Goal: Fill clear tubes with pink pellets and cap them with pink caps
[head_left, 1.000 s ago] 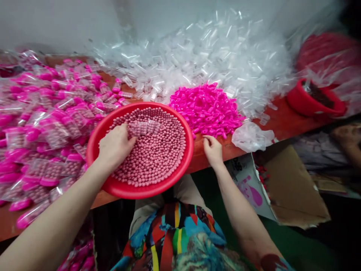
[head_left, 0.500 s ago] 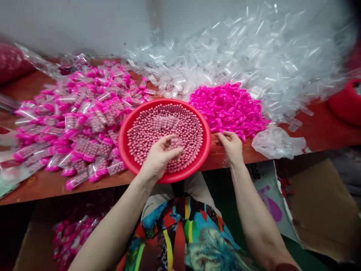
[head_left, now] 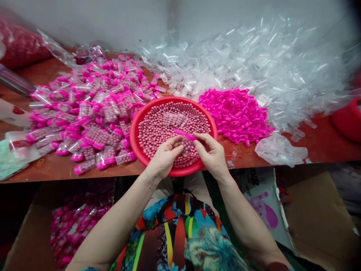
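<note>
A red round basin (head_left: pixel 138 128) full of small pink beads (head_left: pixel 158 128) sits at the table's front edge. Over its near side my left hand (head_left: pixel 163 160) holds a small clear container (head_left: pixel 185 145) filled with beads. My right hand (head_left: pixel 213 154) pinches a bright pink cap (head_left: pixel 184 134) right at the container's top. A few empty clear containers (head_left: pixel 173 119) lie on the beads. To the right is a heap of pink caps (head_left: pixel 235 114). Behind it spreads a big pile of clear empty containers (head_left: pixel 254 64).
Left of the basin lie many filled, capped containers (head_left: pixel 90 105) on the red-brown table (head_left: pixel 324 139). A crumpled clear bag (head_left: pixel 279 150) lies near the front edge. More filled containers (head_left: pixel 73 229) sit in a cardboard box under the table. Another red tub (head_left: pixel 348 116) stands far right.
My left hand lifted a filled container out of the beads toward me. My right hand left the cap heap with a pink cap and came over to the container. The view shifted left.
</note>
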Tool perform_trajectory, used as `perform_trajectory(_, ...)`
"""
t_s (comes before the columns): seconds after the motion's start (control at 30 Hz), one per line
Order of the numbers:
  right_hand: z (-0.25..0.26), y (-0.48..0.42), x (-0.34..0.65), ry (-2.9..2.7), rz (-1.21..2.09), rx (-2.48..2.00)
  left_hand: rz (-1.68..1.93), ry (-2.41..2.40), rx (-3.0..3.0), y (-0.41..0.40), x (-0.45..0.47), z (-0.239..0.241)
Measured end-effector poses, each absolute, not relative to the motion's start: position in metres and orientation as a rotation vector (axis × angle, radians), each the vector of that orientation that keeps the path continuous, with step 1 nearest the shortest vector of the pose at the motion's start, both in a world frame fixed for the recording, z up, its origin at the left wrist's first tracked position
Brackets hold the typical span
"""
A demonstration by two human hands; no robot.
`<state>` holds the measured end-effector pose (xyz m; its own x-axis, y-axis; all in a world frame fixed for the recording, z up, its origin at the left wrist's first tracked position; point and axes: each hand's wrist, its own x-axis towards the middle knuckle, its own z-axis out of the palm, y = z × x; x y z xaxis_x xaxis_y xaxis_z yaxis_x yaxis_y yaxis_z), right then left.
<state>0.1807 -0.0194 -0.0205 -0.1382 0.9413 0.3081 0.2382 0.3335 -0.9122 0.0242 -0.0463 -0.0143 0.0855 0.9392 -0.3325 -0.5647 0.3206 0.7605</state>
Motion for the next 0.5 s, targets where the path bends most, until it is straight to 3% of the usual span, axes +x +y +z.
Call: perform_trajectory(0.5, -0.017, -0.021, 0.168, -1.571, 0.825, -1.141, 1.173, 0.906, 0.515, -0.045, 0.025, -0.015)
